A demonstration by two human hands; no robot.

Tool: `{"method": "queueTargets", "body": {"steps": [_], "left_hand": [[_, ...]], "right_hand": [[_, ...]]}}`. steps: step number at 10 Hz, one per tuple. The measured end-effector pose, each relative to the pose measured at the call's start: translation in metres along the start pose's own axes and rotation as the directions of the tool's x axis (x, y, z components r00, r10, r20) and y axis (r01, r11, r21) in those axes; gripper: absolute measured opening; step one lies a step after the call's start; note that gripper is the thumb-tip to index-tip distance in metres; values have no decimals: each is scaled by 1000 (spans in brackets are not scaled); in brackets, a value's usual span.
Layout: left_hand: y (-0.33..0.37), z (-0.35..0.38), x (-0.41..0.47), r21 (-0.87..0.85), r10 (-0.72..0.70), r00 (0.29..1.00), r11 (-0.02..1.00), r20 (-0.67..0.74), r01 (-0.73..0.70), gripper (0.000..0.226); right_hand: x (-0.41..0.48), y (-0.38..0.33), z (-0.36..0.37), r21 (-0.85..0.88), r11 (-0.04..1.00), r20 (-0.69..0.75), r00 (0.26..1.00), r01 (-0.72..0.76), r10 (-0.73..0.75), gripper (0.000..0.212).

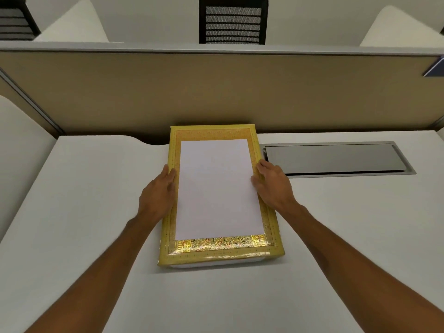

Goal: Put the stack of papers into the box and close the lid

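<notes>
A flat yellow box point(222, 254) with gold patterned wrapping lies on the white desk in front of me, its lid down. White papers point(217, 188) rest flat on top of the lid. My left hand point(157, 192) touches the left edge of the papers and the box, fingers together. On the other side, my right hand point(272, 183) lies against the right edge of the papers and the box top. Whether either hand grips the papers or only rests there is unclear.
A grey cable hatch point(336, 158) is set into the white desk point(96, 212) right of the box. A beige partition point(216, 92) stands just behind the box. Black chairs point(233, 22) show beyond it.
</notes>
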State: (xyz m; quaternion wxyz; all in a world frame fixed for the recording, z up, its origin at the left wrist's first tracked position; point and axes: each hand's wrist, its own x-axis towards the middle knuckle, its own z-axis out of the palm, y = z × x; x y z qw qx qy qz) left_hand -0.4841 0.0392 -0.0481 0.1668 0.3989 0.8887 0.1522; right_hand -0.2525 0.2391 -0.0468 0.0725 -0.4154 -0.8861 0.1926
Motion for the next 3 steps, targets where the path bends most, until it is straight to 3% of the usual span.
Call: {"method": "queueTargets", "body": {"steps": [1, 2, 3], "left_hand": [[9, -5, -9, 32, -60, 998, 998, -19, 61, 51], [27, -13, -25, 20, -55, 990, 998, -131, 58, 54], [48, -17, -39, 55, 64, 982, 997, -179, -55, 60]], "right_hand": [[-4, -2, -8, -9, 1000, 46, 999, -6, 7, 50], [-13, -3, -17, -35, 999, 48, 999, 9, -8, 53], [-26, -1, -29, -71, 997, -25, 1000, 16, -17, 58]]}}
